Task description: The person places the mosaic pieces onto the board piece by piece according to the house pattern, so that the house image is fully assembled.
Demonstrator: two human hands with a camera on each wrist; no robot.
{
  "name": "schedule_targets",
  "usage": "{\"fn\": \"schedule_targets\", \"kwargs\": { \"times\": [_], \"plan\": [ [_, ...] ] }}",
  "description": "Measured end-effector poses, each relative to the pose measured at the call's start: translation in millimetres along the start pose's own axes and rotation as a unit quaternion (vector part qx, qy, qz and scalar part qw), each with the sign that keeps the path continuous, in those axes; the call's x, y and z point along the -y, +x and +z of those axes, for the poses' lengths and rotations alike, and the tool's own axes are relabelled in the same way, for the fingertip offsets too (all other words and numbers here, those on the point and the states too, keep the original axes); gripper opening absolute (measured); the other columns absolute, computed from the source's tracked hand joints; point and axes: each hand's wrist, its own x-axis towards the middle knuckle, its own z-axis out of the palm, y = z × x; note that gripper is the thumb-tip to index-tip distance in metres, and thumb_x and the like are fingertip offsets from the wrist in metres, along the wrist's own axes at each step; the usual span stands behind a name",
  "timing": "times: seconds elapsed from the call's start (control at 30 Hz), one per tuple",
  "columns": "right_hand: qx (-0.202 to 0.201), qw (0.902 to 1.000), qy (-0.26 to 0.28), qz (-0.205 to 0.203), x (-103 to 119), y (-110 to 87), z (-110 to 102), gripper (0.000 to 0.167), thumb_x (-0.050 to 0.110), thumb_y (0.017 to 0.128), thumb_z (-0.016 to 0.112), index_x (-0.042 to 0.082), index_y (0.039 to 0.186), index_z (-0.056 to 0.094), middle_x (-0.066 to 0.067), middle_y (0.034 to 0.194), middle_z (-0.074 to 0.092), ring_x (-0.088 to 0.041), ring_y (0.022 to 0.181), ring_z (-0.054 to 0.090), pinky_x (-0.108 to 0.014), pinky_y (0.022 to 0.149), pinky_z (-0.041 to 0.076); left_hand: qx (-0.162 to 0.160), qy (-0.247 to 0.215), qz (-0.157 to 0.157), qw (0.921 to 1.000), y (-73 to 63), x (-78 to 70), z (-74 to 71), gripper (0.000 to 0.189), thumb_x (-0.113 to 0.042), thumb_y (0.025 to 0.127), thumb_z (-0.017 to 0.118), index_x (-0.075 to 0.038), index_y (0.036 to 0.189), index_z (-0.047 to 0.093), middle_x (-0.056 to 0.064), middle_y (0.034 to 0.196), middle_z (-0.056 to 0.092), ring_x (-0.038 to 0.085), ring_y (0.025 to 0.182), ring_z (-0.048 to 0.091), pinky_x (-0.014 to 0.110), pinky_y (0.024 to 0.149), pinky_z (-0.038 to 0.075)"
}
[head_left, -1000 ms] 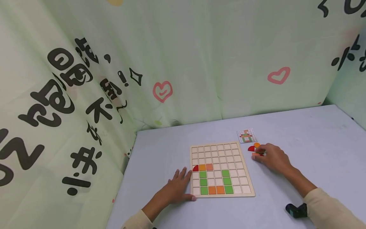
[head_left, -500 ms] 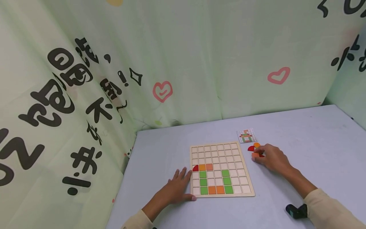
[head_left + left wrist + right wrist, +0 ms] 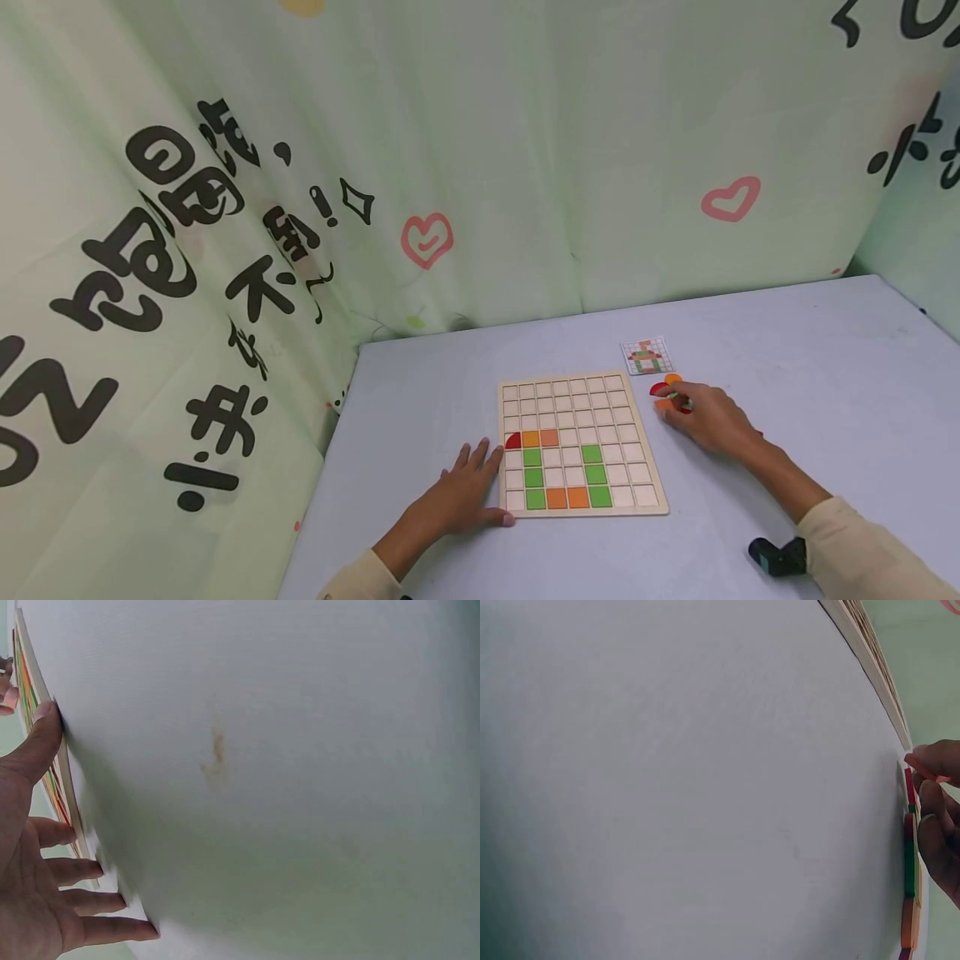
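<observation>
My left hand (image 3: 467, 492) lies with its fingers spread beside the left edge of a wooden grid board (image 3: 585, 514), its thumb touching the near left corner. Green, orange and red tiles fill some of the board's squares. To the right of the board, my right hand (image 3: 714, 418) pinches an orange tile (image 3: 663, 405) between thumb and fingers; the right wrist view shows this orange tile (image 3: 922, 767) tilted above other pieces. A red piece (image 3: 658, 389) and a round-edged orange piece (image 3: 672, 378) lie by the fingertips. More pieces are partly hidden under the hand.
A small pattern card (image 3: 648, 357) lies behind the loose pieces, near the board's far right corner. A black object (image 3: 777, 557) sits by the right sleeve. A printed curtain (image 3: 570, 167) hangs behind the table (image 3: 420, 392).
My right hand has shifted slightly to the left and down, and the orange tile has moved a little left with it. The left hand and the board have stayed still.
</observation>
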Motion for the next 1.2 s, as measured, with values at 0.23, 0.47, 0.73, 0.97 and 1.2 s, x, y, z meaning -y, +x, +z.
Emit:
{"fn": "schedule_targets", "kwargs": {
  "times": [0.23,0.47,0.73,0.97,1.2],
  "plan": [
    [-0.003,0.9999,0.011,-0.004,4.1,-1.2,-0.7,0.027,0.011,0.09,0.07,0.006,0.117,0.069,-0.002,0.082,0.061,-0.014,0.071,0.05,-0.026,0.056,0.037,0.002,0.0,-0.002,1.0,-0.4,-0.5,-0.5,0.103,-0.06,0.077,0.078,-0.019,0.159,0.031,0.011,0.165,0.028,0.042,0.151,0.027,0.068,0.103,0.042],
    [0.011,0.9995,0.029,-0.009,8.2,-0.6,1.6,0.023,0.009,0.089,0.072,0.004,0.112,0.072,0.001,0.079,0.06,-0.014,0.073,0.051,-0.024,0.061,0.04,0.001,0.006,0.001,1.0,-0.9,-1.0,-1.4,0.102,-0.061,0.078,0.077,-0.019,0.159,0.031,0.011,0.165,0.028,0.042,0.15,0.027,0.068,0.102,0.042],
    [0.043,0.9977,0.052,-0.005,14.6,-1.1,4.4,0.029,0.014,0.089,0.072,0.002,0.116,0.072,-0.001,0.085,0.061,-0.014,0.073,0.051,-0.023,0.057,0.041,0.001,0.009,-0.001,1.0,1.2,-0.5,0.6,0.103,-0.061,0.077,0.077,-0.02,0.159,0.03,0.011,0.165,0.028,0.042,0.15,0.027,0.068,0.102,0.042],
    [0.093,0.9905,0.101,-0.008,25.6,-1.0,10.3,0.037,0.012,0.088,0.073,-0.001,0.122,0.068,-0.003,0.09,0.058,-0.012,0.063,0.052,-0.022,0.056,0.045,0.003,0.007,0.0,1.0,3.1,-0.4,1.5,0.102,-0.06,0.078,0.077,-0.019,0.159,0.03,0.011,0.166,0.027,0.042,0.15,0.027,0.068,0.102,0.042],
    [0.096,0.9894,0.105,-0.031,38.2,-0.6,19.8,0.035,0.014,0.087,0.077,0.003,0.119,0.069,-0.001,0.087,0.058,-0.012,0.068,0.049,-0.021,0.054,0.042,0.003,0.012,-0.003,0.9999,1.7,-0.2,2.2,0.103,-0.061,0.078,0.077,-0.02,0.159,0.03,0.01,0.166,0.027,0.042,0.151,0.027,0.068,0.102,0.042]
  ]
}}
